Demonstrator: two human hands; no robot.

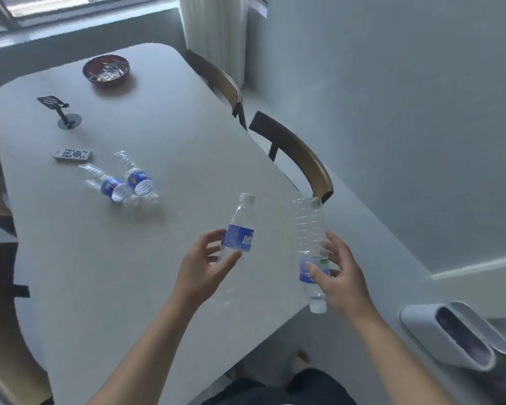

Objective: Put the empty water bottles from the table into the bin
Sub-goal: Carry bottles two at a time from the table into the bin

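Note:
My left hand (200, 263) grips a small clear bottle (240, 226) with a blue label and white cap, upright above the table. My right hand (341, 273) holds a longer ribbed clear bottle (308, 229) upside down by its blue-labelled part, over the table's right edge. Two more empty bottles lie side by side on the white table (187, 147): one on the left (104, 182), the other on the right (136, 176). The white bin (421, 331) with its lid open stands on the floor at the lower right.
A remote control (73, 154), a black phone stand (59, 111) and a dark red bowl (105, 70) sit on the far part of the table. Wooden chairs (301, 159) line the right side, another (9, 361) is at the lower left. A wall runs along the right.

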